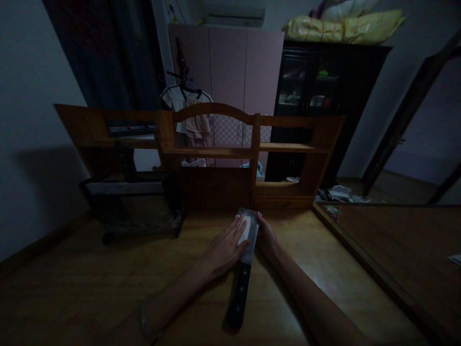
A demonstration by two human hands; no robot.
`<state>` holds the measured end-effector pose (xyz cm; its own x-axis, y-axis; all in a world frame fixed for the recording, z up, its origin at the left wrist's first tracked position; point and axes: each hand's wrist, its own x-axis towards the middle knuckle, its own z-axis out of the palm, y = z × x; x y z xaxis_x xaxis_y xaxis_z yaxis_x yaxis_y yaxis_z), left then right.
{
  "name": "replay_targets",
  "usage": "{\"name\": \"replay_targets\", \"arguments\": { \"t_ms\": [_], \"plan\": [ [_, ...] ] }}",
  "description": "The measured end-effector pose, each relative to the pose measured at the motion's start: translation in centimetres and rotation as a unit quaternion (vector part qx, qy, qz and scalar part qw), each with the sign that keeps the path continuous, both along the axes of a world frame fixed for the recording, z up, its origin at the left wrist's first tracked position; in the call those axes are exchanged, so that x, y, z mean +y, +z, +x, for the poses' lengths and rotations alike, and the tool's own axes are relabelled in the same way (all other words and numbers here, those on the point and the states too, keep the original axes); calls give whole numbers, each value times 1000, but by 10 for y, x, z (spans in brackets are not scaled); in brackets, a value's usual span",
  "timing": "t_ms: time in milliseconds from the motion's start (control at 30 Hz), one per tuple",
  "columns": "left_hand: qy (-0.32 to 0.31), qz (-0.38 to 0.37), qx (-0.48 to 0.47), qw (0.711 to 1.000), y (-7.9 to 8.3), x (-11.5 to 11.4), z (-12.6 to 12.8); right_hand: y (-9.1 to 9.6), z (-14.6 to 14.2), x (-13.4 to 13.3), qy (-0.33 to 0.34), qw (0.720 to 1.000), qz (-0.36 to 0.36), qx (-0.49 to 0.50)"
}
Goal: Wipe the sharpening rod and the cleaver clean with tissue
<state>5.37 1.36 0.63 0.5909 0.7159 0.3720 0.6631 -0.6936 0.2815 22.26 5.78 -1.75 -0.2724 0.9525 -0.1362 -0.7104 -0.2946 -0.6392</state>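
So there's a big steel cleaver with a black riveted handle (247,262) lying flat on the tan wooden tabletop (108,278), just in front of the brown wooden shelf unit (252,149), blade end toward the shelf. The left hand (225,247) is spread open, fingers flat on the blade, gripping nothing. The right hand (267,238) touches the blade's far edge. Can't tell how curled it is, too dark.

Middle of the knife blade (251,222) out of sight under the left hand (225,247); fingertips of the right hand (267,238) perhaps behind it.
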Motion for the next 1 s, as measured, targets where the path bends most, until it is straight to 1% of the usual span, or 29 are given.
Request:
{"name": "replay_targets", "arguments": {
  "t_ms": [167, 300, 433, 633, 733, 867, 1000],
  "plan": [
    [-20, -22, -11, 999, 1, -3, 1, 2, 0, 0, -13, 999, -33, -12],
    [-18, -30, -28, 999, 1, -8, 4, 2, 1, 1, -6, 1000, -18, -12],
    [-30, -35, -22, 999, 3, -9, 4, 2, 0, -1, -19, 999, -25, -26],
    [-48, -42, -12, 998, 6, -9, 1, 4, -1, -2, -27, 999, -29, -15],
    [-52, -51, -9, 997, 7, -8, 2, 2, 0, -1, -20, 999, -33, -12],
    [-57, -47, -10, 997, 5, -6, 2, 1, 1, -1, 0, 1000, -18, -12],
    [-58, -55, -12, 997, 4, -5, 2, 2, 1, -1, 2, 1000, -13, -20]
  ]
}}
